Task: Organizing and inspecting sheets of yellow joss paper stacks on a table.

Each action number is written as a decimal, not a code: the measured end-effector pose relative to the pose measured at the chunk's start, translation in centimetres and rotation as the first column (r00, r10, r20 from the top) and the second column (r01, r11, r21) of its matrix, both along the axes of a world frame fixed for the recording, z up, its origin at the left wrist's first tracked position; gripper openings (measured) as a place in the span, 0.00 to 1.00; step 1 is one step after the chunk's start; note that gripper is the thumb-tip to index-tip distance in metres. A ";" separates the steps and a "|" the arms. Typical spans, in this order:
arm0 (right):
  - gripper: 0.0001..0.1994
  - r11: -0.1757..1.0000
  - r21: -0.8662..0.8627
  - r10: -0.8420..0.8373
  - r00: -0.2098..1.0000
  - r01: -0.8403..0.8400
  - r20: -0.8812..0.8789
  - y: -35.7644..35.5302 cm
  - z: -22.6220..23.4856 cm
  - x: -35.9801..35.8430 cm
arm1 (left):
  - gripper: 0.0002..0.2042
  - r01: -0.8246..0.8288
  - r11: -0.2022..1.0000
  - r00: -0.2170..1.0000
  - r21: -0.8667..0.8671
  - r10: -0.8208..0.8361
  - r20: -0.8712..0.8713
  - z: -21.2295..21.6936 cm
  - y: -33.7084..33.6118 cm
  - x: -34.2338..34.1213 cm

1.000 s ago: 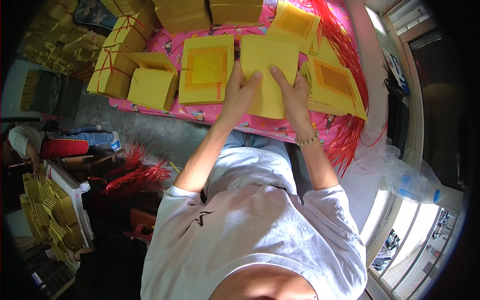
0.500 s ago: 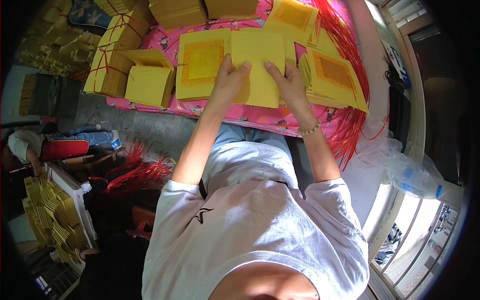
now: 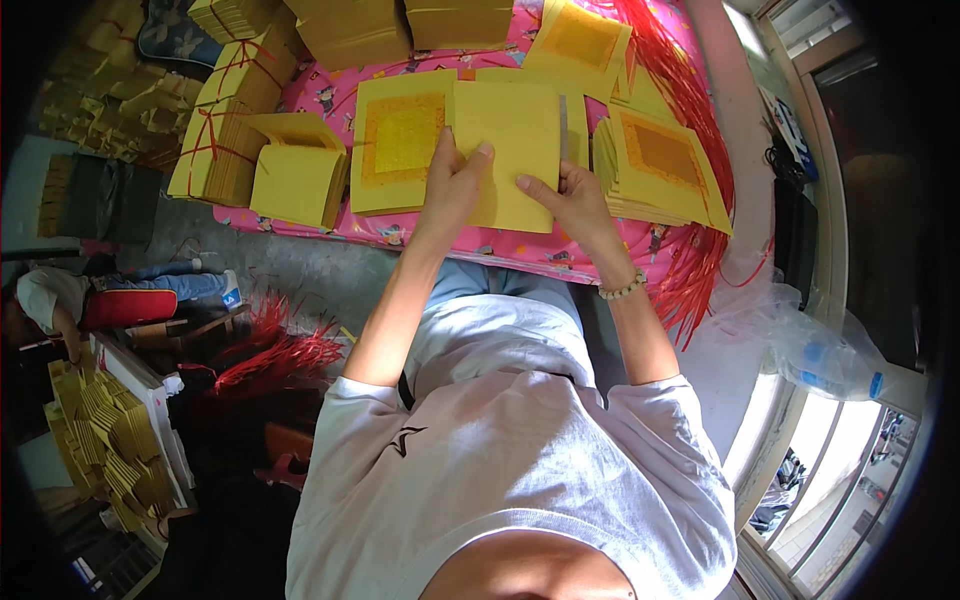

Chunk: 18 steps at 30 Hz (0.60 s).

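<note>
Upright between both hands is blank-faced yellow joss paper [image 3: 516, 140]; whether it is one sheet or a thin stack I cannot tell. My left hand [image 3: 458, 183] grips its left edge, thumb on the near face. Lower on the right edge, my right hand [image 3: 580, 208] pinches it, thumb in front and fingers behind. Just left of it lies a joss paper pile [image 3: 403, 140] with an orange-bordered yellow square on top. To the right of my right hand sits another pile [image 3: 665, 150] with a darker orange square.
A pink patterned cloth [image 3: 330, 90] covers the table. Bundles tied with red strips [image 3: 215, 140] line its left side, beside a folded-topped stack [image 3: 298, 175]. Long red strips [image 3: 700, 130] hang over the right edge. Another person [image 3: 60, 300] is at the far left, near more yellow bundles [image 3: 115, 430].
The held paper has come slightly nearer to me. My right hand has slid lower along its right edge, with its thumb lower on the sheet.
</note>
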State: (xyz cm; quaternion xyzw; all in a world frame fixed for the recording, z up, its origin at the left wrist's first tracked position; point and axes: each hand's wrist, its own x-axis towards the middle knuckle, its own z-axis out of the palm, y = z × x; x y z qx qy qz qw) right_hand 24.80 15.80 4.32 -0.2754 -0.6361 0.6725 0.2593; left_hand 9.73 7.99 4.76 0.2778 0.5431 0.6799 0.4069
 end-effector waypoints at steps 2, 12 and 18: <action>0.16 0.993 -0.109 0.063 0.992 -0.051 0.109 -0.3 0.6 0.5 | 0.14 -0.021 0.999 1.000 0.029 0.021 0.023 0.2 -0.1 -0.1; 0.15 0.964 -0.259 0.095 0.984 -0.053 0.150 -1.0 0.0 1.6 | 0.15 -0.043 0.998 0.993 0.042 0.038 0.111 0.8 -0.8 -0.4; 0.14 0.981 -0.189 0.089 0.972 -0.047 0.216 -0.8 0.0 1.6 | 0.15 -0.056 0.995 0.998 0.083 0.053 0.035 0.4 -0.8 -0.1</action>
